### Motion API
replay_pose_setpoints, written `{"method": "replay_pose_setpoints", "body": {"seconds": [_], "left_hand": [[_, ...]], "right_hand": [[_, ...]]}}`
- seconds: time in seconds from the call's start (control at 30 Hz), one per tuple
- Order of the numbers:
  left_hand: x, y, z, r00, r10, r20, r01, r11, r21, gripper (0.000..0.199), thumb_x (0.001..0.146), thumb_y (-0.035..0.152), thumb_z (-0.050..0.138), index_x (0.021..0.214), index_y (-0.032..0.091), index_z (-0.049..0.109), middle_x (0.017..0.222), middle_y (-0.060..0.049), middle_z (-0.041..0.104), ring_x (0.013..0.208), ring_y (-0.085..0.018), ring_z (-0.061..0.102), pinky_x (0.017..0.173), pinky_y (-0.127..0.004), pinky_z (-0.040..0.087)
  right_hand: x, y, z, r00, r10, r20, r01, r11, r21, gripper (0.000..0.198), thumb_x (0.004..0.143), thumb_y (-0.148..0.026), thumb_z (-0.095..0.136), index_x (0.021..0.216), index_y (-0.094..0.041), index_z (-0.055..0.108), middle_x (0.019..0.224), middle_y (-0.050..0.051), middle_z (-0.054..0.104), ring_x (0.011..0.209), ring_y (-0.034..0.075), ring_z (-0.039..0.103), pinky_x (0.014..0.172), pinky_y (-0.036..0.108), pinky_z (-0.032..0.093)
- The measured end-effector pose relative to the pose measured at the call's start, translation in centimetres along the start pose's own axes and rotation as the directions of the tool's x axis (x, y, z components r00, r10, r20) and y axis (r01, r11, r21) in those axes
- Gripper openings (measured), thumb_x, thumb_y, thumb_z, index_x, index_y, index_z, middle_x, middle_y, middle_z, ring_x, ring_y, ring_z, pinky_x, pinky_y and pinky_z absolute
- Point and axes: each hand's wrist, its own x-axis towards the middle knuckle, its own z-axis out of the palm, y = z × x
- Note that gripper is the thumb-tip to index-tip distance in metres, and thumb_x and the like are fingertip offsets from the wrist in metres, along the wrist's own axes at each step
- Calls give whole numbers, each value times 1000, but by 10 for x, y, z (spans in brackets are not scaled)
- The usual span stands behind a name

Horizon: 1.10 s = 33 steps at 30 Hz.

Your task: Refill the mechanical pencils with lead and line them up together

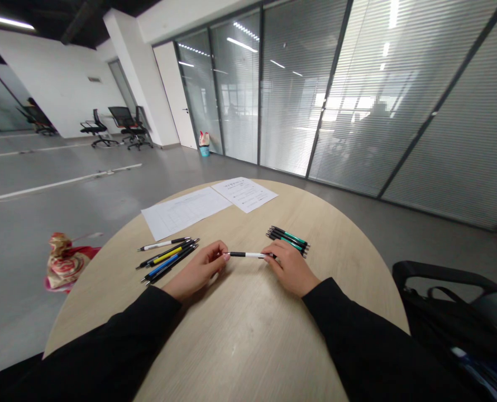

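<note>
A black and white pen (248, 254) lies level between my two hands, a little above or on the tabletop; I cannot tell which. The fingertips of my left hand (204, 265) pinch its black end. At the white end, my right hand (289, 265) grips it, its fingers hiding that tip. To the left of my left hand lie several loose pens, among them a white one (163, 244), a yellow one (167, 255) and a blue one (163, 267). Just beyond my right hand, several green and black pens (291, 237) lie side by side, partly covered by the hand.
Two printed sheets, a left one (185, 211) and a right one (245, 194), lie at the far side of the round wooden table (240, 346). A black chair (436, 273) holding a dark bag stands at the right. A red and gold bag (66, 262) is on the floor at left.
</note>
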Motion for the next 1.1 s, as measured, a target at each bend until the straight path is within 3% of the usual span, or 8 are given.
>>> {"method": "replay_pose_setpoints", "body": {"seconds": [0.2, 0.37, 0.63, 0.83, 1.1], "left_hand": [[4, -7, -1, 997, 20, -70, -12, 994, 109, 47, 90, 60, 44, 67, 20, 49, 59, 3, 46, 54, -13, 40, 51, -24, 32], [3, -3, -1, 999, 8, -50, 3, 977, 215, 52, 90, 59, 44, 58, 19, 51, 53, 2, 44, 52, -14, 37, 52, -27, 29], [1, -3, -1, 1000, 9, -15, -7, 991, 137, 38, 90, 53, 51, 71, 20, 49, 54, 6, 41, 47, -10, 33, 45, -21, 24], [2, -5, -1, 998, 58, 16, -58, 998, 16, 27, 86, 45, 60, 84, 20, 50, 64, 5, 48, 54, -10, 40, 50, -20, 32], [4, -10, -1, 999, -33, -37, 34, 999, 38, 47, 92, 55, 45, 67, 17, 55, 56, 3, 45, 51, -11, 38, 48, -23, 27]], "right_hand": [[0, 2, 1, 1000, -8, -7, 8, 1000, -4, 13, 96, -19, 54, 96, -18, 67, 93, 7, 63, 92, 21, 58, 85, 36, 47], [-1, 1, 1, 1000, -13, -11, 13, 1000, -16, 13, 96, -17, 54, 97, -18, 67, 94, 8, 63, 93, 22, 57, 86, 36, 47], [0, 2, 0, 1000, -4, -7, 4, 1000, -14, 12, 95, -16, 55, 95, -17, 67, 93, 7, 63, 92, 21, 57, 85, 35, 46], [0, 2, 1, 1000, -4, -8, 4, 1000, -11, 12, 95, -16, 55, 95, -17, 67, 93, 7, 63, 91, 21, 57, 84, 35, 46], [0, 0, 0, 1000, -8, -24, 8, 1000, -22, 13, 95, -16, 54, 96, -16, 67, 94, 8, 63, 92, 22, 57, 85, 36, 46]]}}
